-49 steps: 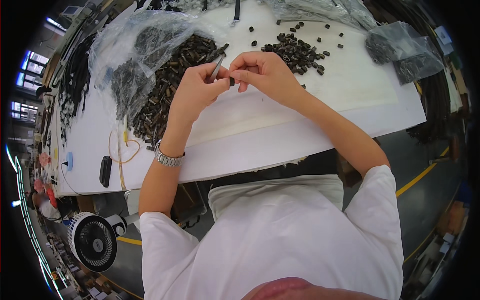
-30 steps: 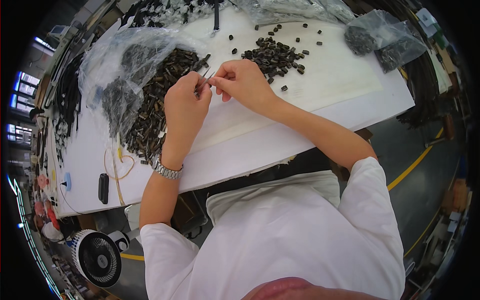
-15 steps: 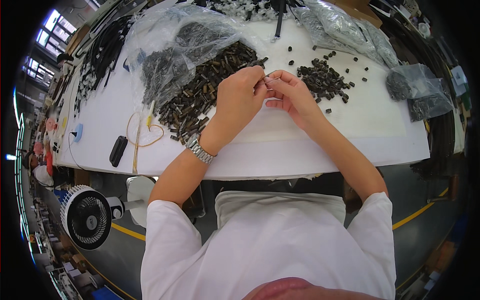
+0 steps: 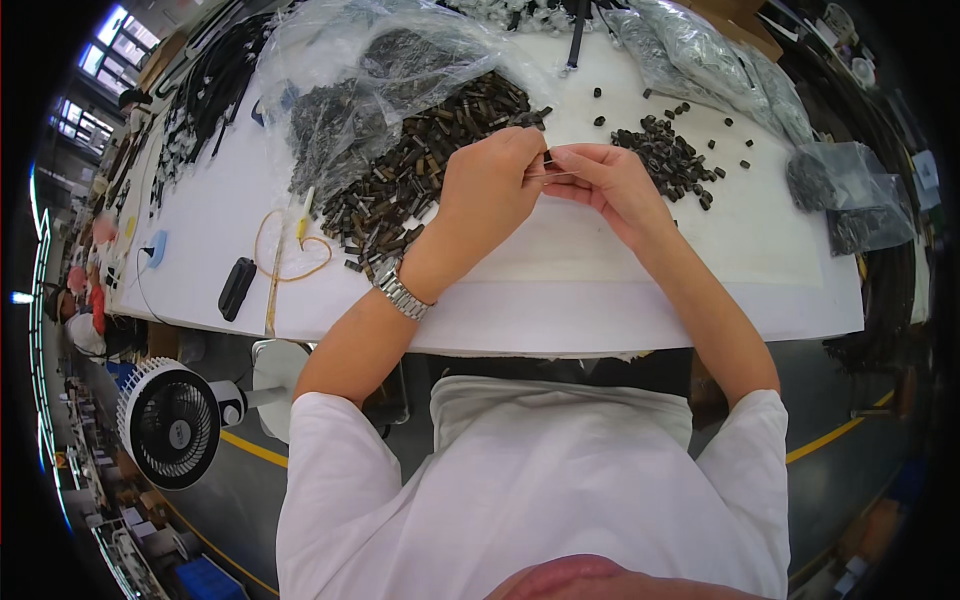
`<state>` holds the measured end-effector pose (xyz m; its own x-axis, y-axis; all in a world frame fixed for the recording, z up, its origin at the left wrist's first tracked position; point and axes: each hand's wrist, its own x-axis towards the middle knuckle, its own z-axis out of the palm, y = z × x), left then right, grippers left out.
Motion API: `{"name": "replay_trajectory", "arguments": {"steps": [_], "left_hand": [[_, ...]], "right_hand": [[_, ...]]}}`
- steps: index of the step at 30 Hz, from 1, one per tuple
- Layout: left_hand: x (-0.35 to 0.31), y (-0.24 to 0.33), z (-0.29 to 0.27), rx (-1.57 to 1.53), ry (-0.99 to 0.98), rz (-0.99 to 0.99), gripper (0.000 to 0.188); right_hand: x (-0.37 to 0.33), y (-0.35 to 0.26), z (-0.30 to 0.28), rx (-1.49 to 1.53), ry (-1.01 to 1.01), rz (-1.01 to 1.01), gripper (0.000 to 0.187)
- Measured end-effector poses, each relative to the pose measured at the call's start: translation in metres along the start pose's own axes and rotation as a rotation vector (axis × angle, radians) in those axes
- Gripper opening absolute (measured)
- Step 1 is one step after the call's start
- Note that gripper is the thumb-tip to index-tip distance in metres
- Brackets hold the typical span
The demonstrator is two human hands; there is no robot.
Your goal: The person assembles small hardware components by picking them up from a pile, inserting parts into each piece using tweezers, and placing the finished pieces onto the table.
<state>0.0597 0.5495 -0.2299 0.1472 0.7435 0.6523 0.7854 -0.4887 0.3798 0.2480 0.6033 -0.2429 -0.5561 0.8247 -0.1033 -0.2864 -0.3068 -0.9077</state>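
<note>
My left hand [image 4: 492, 182], with a metal watch [image 4: 400, 289] on its wrist, is closed in a pinch above the table. Its fingertips meet those of my right hand [image 4: 612, 182], which is also closed, the fingers pressed together. Between the fingertips shows a small dark piece [image 4: 547, 157]; its exact kind is too small to tell. A thin pale strand [image 4: 556, 174] runs between the two hands just below it. Behind my left hand lies a large pile of short dark tube-like pieces [image 4: 385, 190]. Beyond my right hand is a smaller heap of short black rings [image 4: 665, 150].
A clear plastic bag [image 4: 350, 90] partly covers the large pile. On the left are a black oblong case [image 4: 237, 289], a yellow-tipped tool [image 4: 302, 228] and an elastic loop. Filled bags [image 4: 850, 195] sit at the right. A fan [image 4: 175, 422] stands below the table's left edge.
My right hand's fingers have drawn closer together, and the dark piece between the fingertips now shows more plainly. The whole view has shifted slightly.
</note>
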Motion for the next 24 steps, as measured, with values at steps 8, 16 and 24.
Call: {"name": "replay_trajectory", "arguments": {"steps": [8,16,24], "left_hand": [[0.000,0.009,-0.005,0.100,-0.141,0.041,0.006],[0.009,-0.005,-0.011,-0.313,-0.201,-0.191,0.011],[0.017,-0.016,-0.034,-0.777,-0.495,-0.505,0.015]], "right_hand": [[0.000,0.004,-0.011,0.020,-0.035,0.006,0.028],[-0.004,-0.007,-0.014,0.011,-0.090,0.113,0.025],[-0.018,-0.024,-0.005,-0.252,-0.221,-0.011,0.018]]}}
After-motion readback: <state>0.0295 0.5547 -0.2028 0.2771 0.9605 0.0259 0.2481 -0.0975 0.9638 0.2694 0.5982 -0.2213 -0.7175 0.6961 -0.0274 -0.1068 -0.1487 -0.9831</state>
